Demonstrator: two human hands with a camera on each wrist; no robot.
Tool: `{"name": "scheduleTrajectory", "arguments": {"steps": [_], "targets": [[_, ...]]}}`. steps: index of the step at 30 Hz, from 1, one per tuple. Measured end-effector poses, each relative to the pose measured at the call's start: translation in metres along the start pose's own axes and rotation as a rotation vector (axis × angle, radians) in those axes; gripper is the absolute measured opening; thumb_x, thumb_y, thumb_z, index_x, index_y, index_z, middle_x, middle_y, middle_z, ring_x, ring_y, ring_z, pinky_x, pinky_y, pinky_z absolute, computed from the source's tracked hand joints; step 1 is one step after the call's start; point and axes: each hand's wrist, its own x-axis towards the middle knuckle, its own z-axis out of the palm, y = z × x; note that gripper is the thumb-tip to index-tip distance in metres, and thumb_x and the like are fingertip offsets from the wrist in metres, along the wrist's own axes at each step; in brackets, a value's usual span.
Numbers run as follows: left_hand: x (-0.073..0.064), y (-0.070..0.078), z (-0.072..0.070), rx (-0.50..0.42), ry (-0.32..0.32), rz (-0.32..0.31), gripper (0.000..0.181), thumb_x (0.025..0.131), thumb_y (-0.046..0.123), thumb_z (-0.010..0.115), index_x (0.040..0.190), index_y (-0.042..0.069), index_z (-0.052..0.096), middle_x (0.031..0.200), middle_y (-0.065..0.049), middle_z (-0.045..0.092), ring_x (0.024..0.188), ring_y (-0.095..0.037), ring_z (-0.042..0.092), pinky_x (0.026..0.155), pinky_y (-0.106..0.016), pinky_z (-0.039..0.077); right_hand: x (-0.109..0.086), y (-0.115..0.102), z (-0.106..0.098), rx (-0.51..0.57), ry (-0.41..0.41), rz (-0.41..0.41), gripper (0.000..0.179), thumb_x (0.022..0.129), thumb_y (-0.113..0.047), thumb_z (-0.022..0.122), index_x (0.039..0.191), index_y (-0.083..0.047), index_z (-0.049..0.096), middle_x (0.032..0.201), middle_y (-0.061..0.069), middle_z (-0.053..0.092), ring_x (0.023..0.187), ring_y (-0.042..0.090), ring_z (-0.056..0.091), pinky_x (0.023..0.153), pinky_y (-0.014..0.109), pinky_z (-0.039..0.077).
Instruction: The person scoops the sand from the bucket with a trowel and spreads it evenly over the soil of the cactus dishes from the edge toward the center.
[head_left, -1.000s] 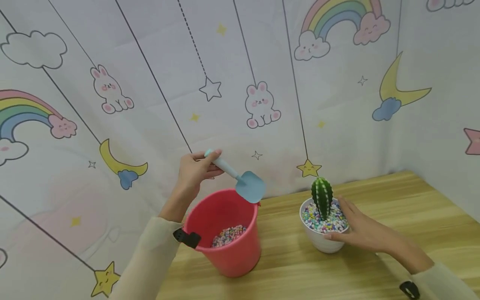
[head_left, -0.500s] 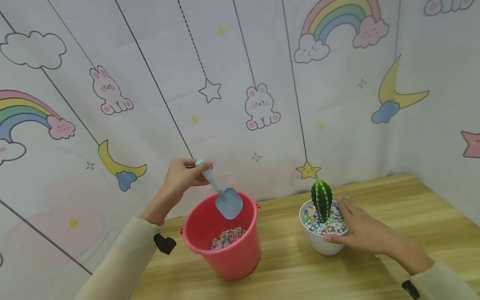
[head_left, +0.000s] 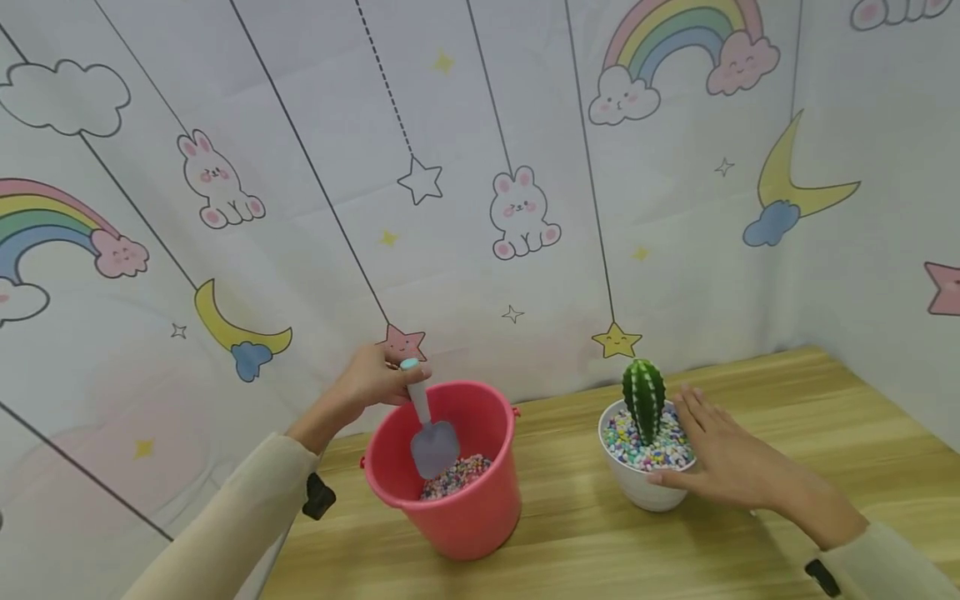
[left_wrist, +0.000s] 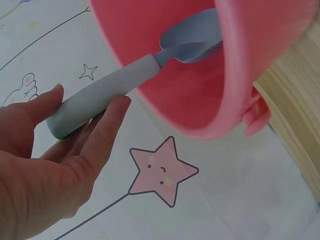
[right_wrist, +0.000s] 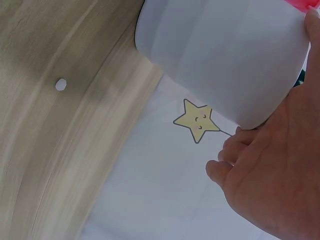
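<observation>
My left hand (head_left: 369, 380) pinches the pale handle of a small blue toy shovel (head_left: 435, 451) between thumb and fingers. The shovel's blade points down inside the pink bucket (head_left: 480, 527), over or against small multicoloured pebbles (head_left: 468, 475); I cannot tell whether it touches them. In the left wrist view the blade (left_wrist: 192, 37) shows within the bucket's mouth. To the right, a green cactus (head_left: 643, 404) stands in a white pot (head_left: 647, 493) filled with similar pebbles. My right hand (head_left: 731, 458) rests against the pot's right side, fingers mostly straight, thumb at the front rim.
Both containers stand on a wood-grain table (head_left: 570, 550). A white cloth (head_left: 315, 250) printed with rabbits, stars and rainbows hangs close behind. One white pebble (right_wrist: 61, 84) lies on the tabletop in the right wrist view. Dark straps show near both sleeves.
My left hand has moved left and down, bringing the shovel from above the bucket's right rim into its mouth, blade turned downward. The right hand and the pot have stayed nearly still.
</observation>
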Motion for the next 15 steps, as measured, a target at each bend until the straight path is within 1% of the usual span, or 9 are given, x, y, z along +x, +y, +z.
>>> {"name": "scheduleTrajectory", "arguments": {"steps": [3, 6, 11, 15], "targets": [[0.002, -0.005, 0.002, 0.03, -0.035, -0.004, 0.024, 0.096, 0.021, 0.078, 0.1, -0.002, 0.076, 0.092, -0.014, 0.077, 0.083, -0.026, 0.081, 0.081, -0.037, 0.069, 0.0, 0.0, 0.0, 0.017, -0.005, 0.004, 0.121, 0.089, -0.072, 0.068, 0.159, 0.015, 0.022, 0.169, 0.038, 0.015, 0.156, 0.058, 0.019, 0.124, 0.076, 0.025], [0.006, -0.007, 0.002, 0.07, -0.072, -0.016, 0.021, 0.095, 0.019, 0.079, 0.094, -0.002, 0.079, 0.087, -0.013, 0.078, 0.082, -0.025, 0.081, 0.08, -0.036, 0.069, 0.0, 0.001, 0.001, 0.023, -0.006, 0.002, 0.122, 0.089, -0.071, 0.069, 0.16, 0.015, 0.02, 0.169, 0.038, 0.015, 0.156, 0.058, 0.019, 0.123, 0.075, 0.027], [0.015, -0.003, 0.005, 0.141, -0.118, -0.062, 0.02, 0.093, 0.02, 0.082, 0.093, -0.001, 0.081, 0.082, -0.014, 0.079, 0.077, -0.023, 0.08, 0.074, -0.03, 0.068, 0.0, 0.002, 0.002, 0.026, 0.0, -0.001, 0.123, 0.09, -0.071, 0.069, 0.16, 0.015, 0.017, 0.168, 0.039, 0.015, 0.155, 0.06, 0.022, 0.123, 0.075, 0.028], [0.022, -0.002, 0.011, 0.194, -0.141, -0.124, 0.021, 0.091, 0.02, 0.084, 0.092, -0.001, 0.081, 0.082, -0.014, 0.079, 0.073, -0.02, 0.077, 0.07, -0.028, 0.067, 0.0, 0.002, 0.003, 0.045, 0.0, 0.0, 0.122, 0.089, -0.07, 0.07, 0.16, 0.015, 0.018, 0.168, 0.039, 0.015, 0.155, 0.06, 0.021, 0.122, 0.075, 0.029]]}}
